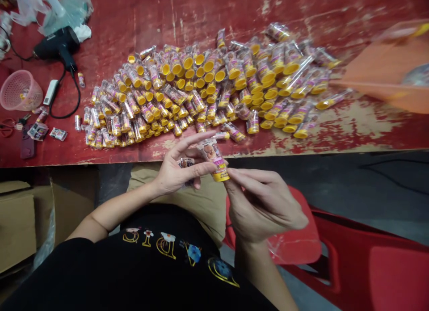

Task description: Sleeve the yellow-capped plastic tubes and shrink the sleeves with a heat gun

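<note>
In front of my body, just off the table's near edge, I hold a small clear tube [216, 160] with a printed purple wrapper and a yellow end, tilted with the yellow end toward me. My left hand [176, 170] grips its side between thumb and fingers. Tucked in the same palm is a dark printed piece [186, 162], partly hidden by the thumb. The fingertips of my right hand [264, 201] pinch together at the tube's yellow end. Beyond my hands spreads a large pile of similar yellow-ended tubes [187, 92].
On the red table [134, 16] at left are a black heat gun [58, 45], a pink basket [22, 91], red scissors [7, 127] and small printed wrappers [38, 131]. An orange bag [385, 65] lies at right. A red chair [338, 244] and cardboard box [18, 226] stand below.
</note>
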Demonstrator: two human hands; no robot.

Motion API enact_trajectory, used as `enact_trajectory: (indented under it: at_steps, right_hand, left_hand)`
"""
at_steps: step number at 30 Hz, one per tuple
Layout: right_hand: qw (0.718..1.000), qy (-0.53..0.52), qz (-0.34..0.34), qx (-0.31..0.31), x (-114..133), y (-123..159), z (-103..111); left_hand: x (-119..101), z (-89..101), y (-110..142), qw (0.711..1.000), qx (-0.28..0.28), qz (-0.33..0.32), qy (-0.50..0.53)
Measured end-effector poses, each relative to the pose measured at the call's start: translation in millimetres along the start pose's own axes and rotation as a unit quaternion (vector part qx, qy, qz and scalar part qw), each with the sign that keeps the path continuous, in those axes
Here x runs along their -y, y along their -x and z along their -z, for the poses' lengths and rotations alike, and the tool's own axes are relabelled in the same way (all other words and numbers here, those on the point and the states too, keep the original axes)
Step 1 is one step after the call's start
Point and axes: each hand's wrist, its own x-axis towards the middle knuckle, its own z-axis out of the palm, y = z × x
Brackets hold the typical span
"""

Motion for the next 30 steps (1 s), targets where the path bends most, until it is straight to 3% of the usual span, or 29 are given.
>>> enact_trajectory:
  at_steps: [10,13,17,20,22,24,27,30]
  right_hand:
    - [1.0,0.002,-0.003,-0.003,-4,-1,-5]
    - [0.999,-0.003,-0.036,-0.011,-16,-9,-8]
    - [0.995,0.013,-0.043,-0.084,-73,-53,-16]
    - [0.991,0.045,-0.034,-0.124,-130,-103,-33]
    - [0.99,0.09,-0.036,-0.099,-162,-134,-44]
    - [0.991,0.131,-0.027,-0.012,-189,-161,-44]
    - [0.982,0.174,-0.012,0.073,-225,-202,-14]
    - [0.98,0.189,0.002,0.06,-259,-251,36]
  left_hand:
    - [-2,-4.4,-2,0.998,-0.04,0.042,0.02]
    - [1,-4.4,-12,0.993,-0.103,0.027,0.057]
    - [5,1.8,-29,0.956,-0.237,0.075,0.158]
    - [6,5.3,-36,0.921,-0.297,0.142,0.207]
    - [5,5.0,-36,0.916,-0.304,0.161,0.206]
    - [4,4.7,-36,0.92,-0.3,0.164,0.194]
    - [2,10.3,-34,0.927,-0.29,0.169,0.169]
    - [2,21.8,-35,0.939,-0.281,0.175,0.097]
